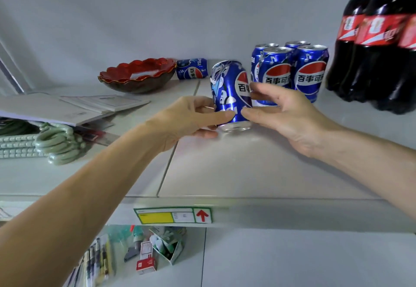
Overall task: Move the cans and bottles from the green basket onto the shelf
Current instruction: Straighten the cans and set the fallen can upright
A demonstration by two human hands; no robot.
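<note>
A blue Pepsi can [230, 95] stands slightly tilted on the white shelf [225, 169], its silver base at the shelf surface, with both hands around it. The left hand [189, 120] grips it from the left side: the thumb lies across the lower front of the can and the other fingers [206, 133] curl behind and beneath its base. The right hand [286, 115] meets it from the right, its thumb touching the lower right of the can and the index finger curled against the can's upper side, so the fingers of both hands are grasping the can.

Just behind and to the right, four upright Pepsi cans [292, 70] stand in a tight group, two in front and two behind. Right of them, large dark cola bottles [373, 50] with red labels stand close together against the back wall. To the left, another Pepsi can [192, 69] lies on its side near the wall, just beside a red scalloped bowl [138, 75]. Further left lie white booklets [74, 106] and a bundle of pale green hooks [58, 142].

On the front edge of the shelf sits a price tag [173, 215] with a yellow field and a red arrow. Below it, on a lower shelf, small packaged goods [146, 250] lie loosely.
</note>
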